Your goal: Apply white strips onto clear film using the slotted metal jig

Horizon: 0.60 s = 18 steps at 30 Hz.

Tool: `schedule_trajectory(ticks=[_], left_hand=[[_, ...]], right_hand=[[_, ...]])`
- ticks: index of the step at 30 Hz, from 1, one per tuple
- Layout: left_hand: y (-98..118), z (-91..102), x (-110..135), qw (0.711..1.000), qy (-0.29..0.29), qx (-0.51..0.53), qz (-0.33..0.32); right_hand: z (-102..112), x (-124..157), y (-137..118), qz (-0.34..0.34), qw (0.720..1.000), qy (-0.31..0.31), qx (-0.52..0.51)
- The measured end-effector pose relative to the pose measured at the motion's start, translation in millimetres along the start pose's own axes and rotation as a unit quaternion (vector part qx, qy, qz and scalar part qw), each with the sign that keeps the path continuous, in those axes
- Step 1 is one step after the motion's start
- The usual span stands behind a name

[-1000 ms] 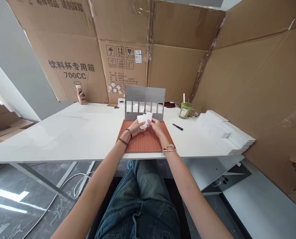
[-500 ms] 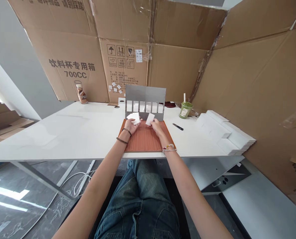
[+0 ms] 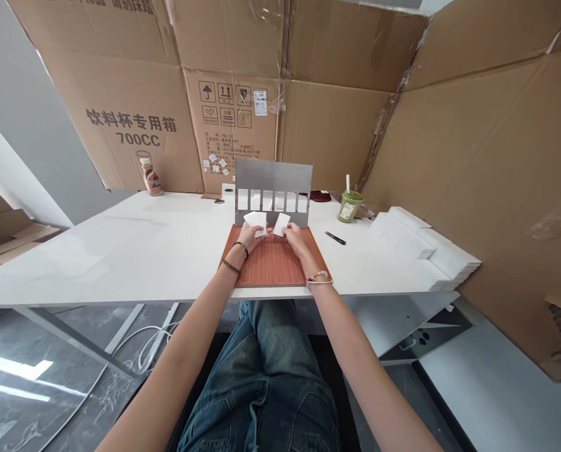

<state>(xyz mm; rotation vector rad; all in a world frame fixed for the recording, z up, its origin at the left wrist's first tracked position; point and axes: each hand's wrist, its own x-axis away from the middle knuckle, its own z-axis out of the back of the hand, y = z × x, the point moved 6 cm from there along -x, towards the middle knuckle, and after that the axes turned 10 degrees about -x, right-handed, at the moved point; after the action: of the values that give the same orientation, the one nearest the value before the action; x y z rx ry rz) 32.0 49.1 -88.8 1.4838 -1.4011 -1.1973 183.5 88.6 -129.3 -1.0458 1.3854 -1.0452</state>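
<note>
My left hand [image 3: 248,238] is closed on a small stack of white cards [image 3: 255,220] over the far end of a ribbed reddish-brown mat [image 3: 271,267]. My right hand [image 3: 293,237] pinches a single white card [image 3: 281,223] just to the right of it. Right behind both hands stands a grey metal plate [image 3: 273,177] with a row of rectangular windows showing white. The two hands are close together, nearly touching.
A white table [image 3: 120,251] carries a brown bottle [image 3: 146,172] at the back left, a green cup with a straw [image 3: 348,206], a black pen [image 3: 335,238] and a stack of white flat sheets [image 3: 416,246] at the right. Cardboard walls surround the table.
The cards held together a second ago were split: my left hand keeps the stack, my right holds one card. The hands spread apart, then drew closer again.
</note>
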Motion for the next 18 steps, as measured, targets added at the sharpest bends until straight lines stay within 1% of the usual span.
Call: schedule_trajectory(ticks=[3, 5, 12, 18], left_hand=[[1.4, -5.1, 2.2, 1.0, -0.029, -0.012, 0.001], [2.2, -6.0, 1.5, 0.999, -0.036, -0.015, 0.0], [3.8, -6.5, -1.3, 1.0, -0.027, -0.005, -0.007], [4.2, -6.3, 0.1, 1.0, -0.026, -0.005, -0.001]], right_hand=[[-0.8, 0.1, -1.4, 0.006, 1.0, 0.002, 0.0], [-1.3, 0.0, -3.0, 0.006, 1.0, 0.002, 0.001], [-1.6, -0.8, -6.2, -0.002, 1.0, 0.003, 0.017], [-3.7, 0.9, -8.4, 0.005, 1.0, -0.01, 0.013]])
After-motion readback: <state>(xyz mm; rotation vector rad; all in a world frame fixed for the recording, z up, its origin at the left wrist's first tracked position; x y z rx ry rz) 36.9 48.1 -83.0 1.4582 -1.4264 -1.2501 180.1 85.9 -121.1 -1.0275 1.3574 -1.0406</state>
